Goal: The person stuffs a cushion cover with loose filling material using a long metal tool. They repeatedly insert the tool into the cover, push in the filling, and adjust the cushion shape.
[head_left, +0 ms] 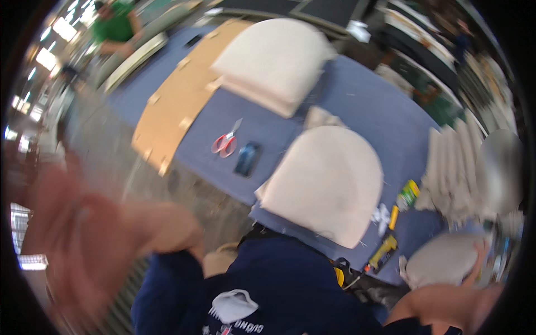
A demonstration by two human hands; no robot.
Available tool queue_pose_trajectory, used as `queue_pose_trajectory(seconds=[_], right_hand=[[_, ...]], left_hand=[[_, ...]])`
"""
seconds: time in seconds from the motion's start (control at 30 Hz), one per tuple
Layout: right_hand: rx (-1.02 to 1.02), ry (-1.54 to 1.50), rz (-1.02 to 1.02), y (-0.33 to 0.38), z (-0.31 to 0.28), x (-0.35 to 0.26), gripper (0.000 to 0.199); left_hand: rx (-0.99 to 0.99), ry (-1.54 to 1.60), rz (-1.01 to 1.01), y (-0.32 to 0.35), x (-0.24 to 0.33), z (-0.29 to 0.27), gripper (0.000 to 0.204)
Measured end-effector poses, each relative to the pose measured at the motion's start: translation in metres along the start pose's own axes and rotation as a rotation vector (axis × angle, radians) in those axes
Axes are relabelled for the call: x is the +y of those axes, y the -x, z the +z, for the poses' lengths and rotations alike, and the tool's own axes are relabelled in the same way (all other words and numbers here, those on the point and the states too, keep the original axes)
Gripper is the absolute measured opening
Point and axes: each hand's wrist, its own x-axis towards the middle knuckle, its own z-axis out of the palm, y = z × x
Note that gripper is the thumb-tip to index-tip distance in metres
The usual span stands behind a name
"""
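1. Lower right of frame: your right hand (pixel 481 262) grips the edge of a small beige cushion (pixel 444 258).
2. Your left hand (pixel 72 234) is a blur at lower left; grip unclear.
3. A big beige cushion (pixel 326 181) lies mid-frame on the blue counter (pixel 363 95), red scissors (pixel 225 143) to its left.

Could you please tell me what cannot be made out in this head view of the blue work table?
- Left hand: motion blur; fingers and any grip unreadable.
- Right hand: at the lower right rim, by a grey cushion piece; its grip cannot be told.
- Yellow and black tool: too small to identify.
- Dark flat item beside the red scissors: kind uncertain.
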Motion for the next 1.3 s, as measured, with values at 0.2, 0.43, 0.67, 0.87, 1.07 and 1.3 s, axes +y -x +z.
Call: queue_pose_trajectory(seconds=[0.2, 0.43, 0.67, 0.87, 1.07, 1.3], right_hand=[[-0.401, -0.143, 1.207, 0.29, -0.014, 0.16, 0.037], [-0.661, 0.096, 1.527, 0.445, 0.004, 0.094, 0.079], [-0.734, -0.132, 1.354, 0.378, 0.041, 0.086, 0.087], [-0.785, -0.375, 0.849, 0.172, 0.07, -0.001, 0.067], [-0.612, -0.113, 0.266, 0.08, 0.059, -0.097, 0.055], [-0.418, -0.215, 0.299, 0.133, 0.097, -0.133, 0.053]], left_hand=[[-0.455, -0.175, -1.524, 0.439, -0.073, 0.024, 0.054], [-0.707, -0.187, -1.737, 0.506, -0.014, 0.053, 0.073], [-0.916, -0.058, -1.631, 0.481, -0.072, 0.07, 0.088], [-0.593, 0.601, -1.673, 0.353, -0.061, 0.072, 0.071], [-0.581, 0.727, -1.81, 0.304, -0.034, 0.044, 0.073], [-0.437, 0.054, -1.158, 0.28, -0.021, 0.102, 0.032]])
